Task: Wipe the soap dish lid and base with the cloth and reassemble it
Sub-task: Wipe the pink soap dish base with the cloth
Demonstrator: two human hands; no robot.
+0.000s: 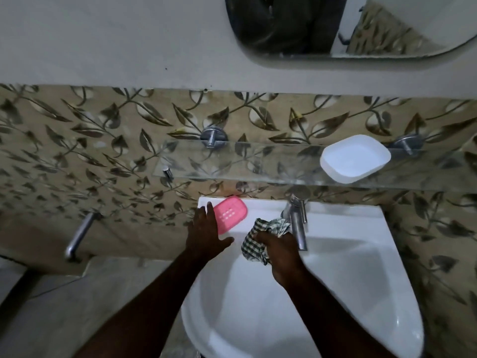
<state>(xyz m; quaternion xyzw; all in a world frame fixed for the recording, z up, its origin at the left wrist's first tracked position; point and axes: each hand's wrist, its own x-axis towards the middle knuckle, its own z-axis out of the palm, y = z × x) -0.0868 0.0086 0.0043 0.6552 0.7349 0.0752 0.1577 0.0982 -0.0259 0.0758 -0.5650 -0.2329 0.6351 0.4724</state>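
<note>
A pink slotted soap dish part (pixel 230 213) lies flat on the back left ledge of the white sink (pixel 361 254). My left hand (pixel 206 231) rests beside it with fingers spread, its fingertips at the pink part's left edge. A white soap dish part (pixel 355 158) sits hollow side up on the glass shelf (pixel 232 164) at the right. My right hand (pixel 278 250) is closed around a bunched green-and-white checked cloth (pixel 260 239), held over the sink's back rim just left of the tap.
A chrome tap (pixel 298 223) stands at the sink's back centre, close to the cloth. The shelf hangs on two chrome brackets (pixel 213 138) against a leaf-patterned tiled wall. A chrome bar (pixel 78 235) sticks out at the left. A mirror (pixel 361 24) hangs above.
</note>
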